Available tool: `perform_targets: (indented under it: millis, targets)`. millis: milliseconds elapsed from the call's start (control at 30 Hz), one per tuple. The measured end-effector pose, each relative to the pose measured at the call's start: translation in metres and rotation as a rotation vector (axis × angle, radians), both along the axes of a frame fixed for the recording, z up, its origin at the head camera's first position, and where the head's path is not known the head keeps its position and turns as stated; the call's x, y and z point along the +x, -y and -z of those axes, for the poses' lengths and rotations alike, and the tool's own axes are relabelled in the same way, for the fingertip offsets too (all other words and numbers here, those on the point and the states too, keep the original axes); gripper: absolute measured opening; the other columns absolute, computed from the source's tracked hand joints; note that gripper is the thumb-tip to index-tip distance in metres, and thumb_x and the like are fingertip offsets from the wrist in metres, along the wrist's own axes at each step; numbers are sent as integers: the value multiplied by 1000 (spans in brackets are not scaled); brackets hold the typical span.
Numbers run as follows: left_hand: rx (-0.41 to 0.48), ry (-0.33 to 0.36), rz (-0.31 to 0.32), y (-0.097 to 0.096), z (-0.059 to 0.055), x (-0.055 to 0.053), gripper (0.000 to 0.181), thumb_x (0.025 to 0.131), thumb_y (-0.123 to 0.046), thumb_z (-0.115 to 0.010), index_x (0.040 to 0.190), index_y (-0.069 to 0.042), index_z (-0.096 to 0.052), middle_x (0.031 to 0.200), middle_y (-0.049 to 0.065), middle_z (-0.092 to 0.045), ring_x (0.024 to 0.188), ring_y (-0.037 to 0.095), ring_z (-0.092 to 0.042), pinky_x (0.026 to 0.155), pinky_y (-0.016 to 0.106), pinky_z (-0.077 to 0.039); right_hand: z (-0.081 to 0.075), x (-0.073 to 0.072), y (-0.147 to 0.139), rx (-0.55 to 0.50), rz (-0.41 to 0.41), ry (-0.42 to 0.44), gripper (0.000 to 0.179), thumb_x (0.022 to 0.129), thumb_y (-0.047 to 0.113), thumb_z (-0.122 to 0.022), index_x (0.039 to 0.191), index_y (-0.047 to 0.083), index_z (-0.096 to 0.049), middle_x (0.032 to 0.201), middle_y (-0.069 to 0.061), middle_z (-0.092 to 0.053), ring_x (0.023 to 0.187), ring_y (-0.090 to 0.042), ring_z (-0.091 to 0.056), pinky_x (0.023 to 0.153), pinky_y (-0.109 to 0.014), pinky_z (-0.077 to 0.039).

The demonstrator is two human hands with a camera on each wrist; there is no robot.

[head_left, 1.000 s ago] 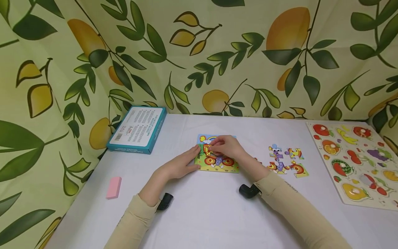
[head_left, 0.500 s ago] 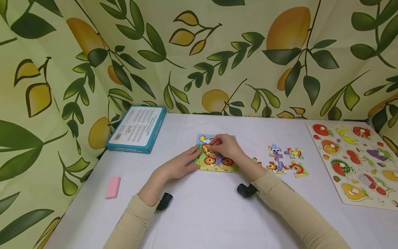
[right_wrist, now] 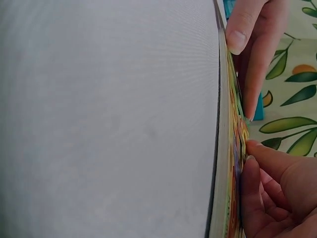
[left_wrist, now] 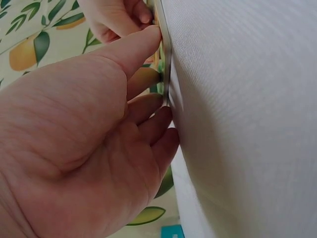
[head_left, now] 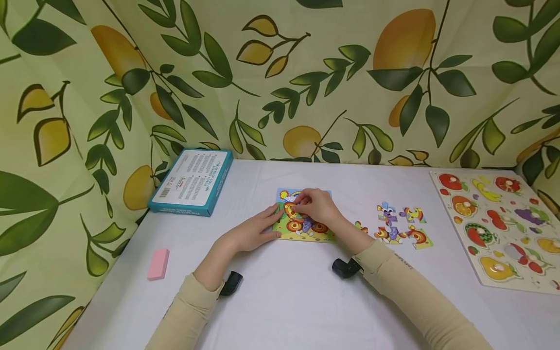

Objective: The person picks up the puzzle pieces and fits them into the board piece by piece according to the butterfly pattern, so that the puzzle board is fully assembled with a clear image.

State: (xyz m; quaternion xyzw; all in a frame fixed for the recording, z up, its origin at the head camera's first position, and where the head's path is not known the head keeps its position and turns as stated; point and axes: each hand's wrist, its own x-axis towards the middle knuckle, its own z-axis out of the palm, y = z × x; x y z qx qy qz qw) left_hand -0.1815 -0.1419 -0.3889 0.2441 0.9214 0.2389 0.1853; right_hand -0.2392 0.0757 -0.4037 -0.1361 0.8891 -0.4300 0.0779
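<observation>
A colourful jigsaw puzzle (head_left: 308, 236) with a bright cartoon picture lies flat on the white table. Between thumb and index finger my right hand (head_left: 321, 206) pinches a red and yellow puzzle piece (head_left: 288, 209), held at the board's left part. The right wrist view shows the same puzzle piece (right_wrist: 243, 133) right at the board's surface, beside the fingertips. At the board's left edge rests my left hand (head_left: 249, 232), fingers extended, fingertips on the side. In the left wrist view its thumb touches the board's edge (left_wrist: 167, 54). My right hand covers part of the picture.
Several loose puzzle pieces (head_left: 387, 235) lie to the right of the board, one partly behind the right forearm. Farther right is a wooden fruit board (head_left: 481, 257). A teal and white box (head_left: 190, 182) stands back left, with a pink block (head_left: 158, 264) nearer.
The puzzle piece in my right hand has turned a little and lies flatter on the board, showing more of its face. My right forearm has shifted slightly left; the left hand stays.
</observation>
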Motion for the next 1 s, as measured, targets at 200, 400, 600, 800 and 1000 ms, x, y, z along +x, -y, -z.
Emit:
perform_targets:
  millis: [200,400,600,800,1000]
  targets:
    - [0,-1,-12,-1,-1,1,64,99,-33,-56,154,-14,-29,163,4,-13,147,23,-16,116,42,-23,0,1,-1,10,1,8,15,87,18,-76,92,6,-69,75,-3,-62,60,-12,-57,57,-24,-46]
    - [17,-4,-6,-1,-2,1,63,99,-32,-57,153,-13,-31,162,6,-14,147,24,-18,116,43,-24,1,0,-1,26,-5,2,15,87,19,-75,93,7,-69,76,-3,-61,63,-13,-55,58,-24,-45]
    - [7,-7,-9,-1,-2,0,63,99,-33,-57,153,-14,-31,162,5,-15,147,23,-19,115,42,-24,0,-1,-1,34,1,-11,15,87,20,-75,93,7,-70,76,-2,-60,64,-14,-52,59,-25,-42]
    - [11,-4,-9,-1,-2,-1,63,99,-33,-57,153,-14,-32,162,5,-15,147,24,-19,115,43,-24,0,-1,-2,37,0,-13,15,87,20,-76,93,7,-70,76,-2,-59,65,-14,-51,59,-25,-42]
    - [23,-10,-7,-1,-2,-1,63,99,-32,-58,153,-12,-33,162,7,-16,147,25,-18,116,43,-23,1,-1,0,24,-5,5,15,87,19,-76,94,7,-70,76,-3,-59,62,-14,-53,57,-25,-43]
